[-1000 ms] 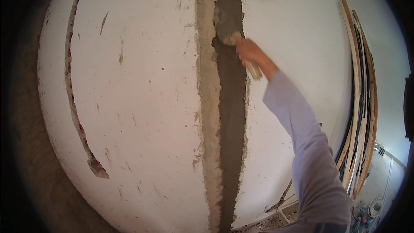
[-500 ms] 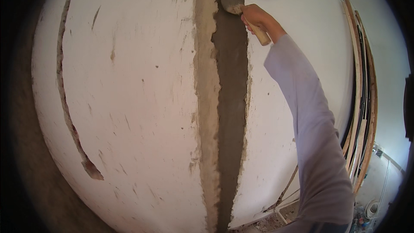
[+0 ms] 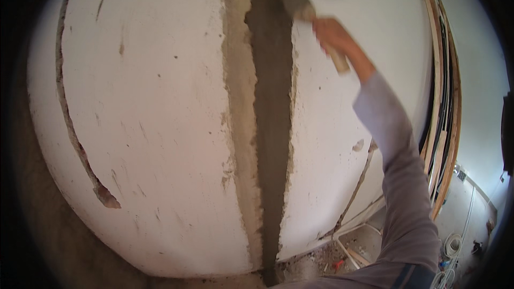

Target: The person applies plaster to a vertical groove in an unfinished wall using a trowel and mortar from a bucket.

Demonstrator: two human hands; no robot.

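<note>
My right hand (image 3: pixel 333 36) is closed around the light wooden handle of a trowel (image 3: pixel 296 1). Its grey blade, smeared by motion, lies over the right edge of a dark strip of wet mortar (image 3: pixel 274 101) near the top of the view. The strip runs down the white wall (image 3: pixel 160 128) from top to bottom. Along its left side is a paler band of drier mortar (image 3: pixel 242 118) with a ragged edge. Whether the blade touches the wall I cannot tell. My left hand is out of view.
A narrow broken groove (image 3: pixel 67 112) cuts down the wall at the left. Long wooden boards (image 3: pixel 447 107) lean in the right corner. On the floor lie a coiled white cable (image 3: pixel 452 245), rubble and a white frame (image 3: pixel 348 251).
My right hand and the trowel have shifted right and slightly down, the blade now crossing the mortar's right edge. The view has moved, so the wall appears further left and more floor shows.
</note>
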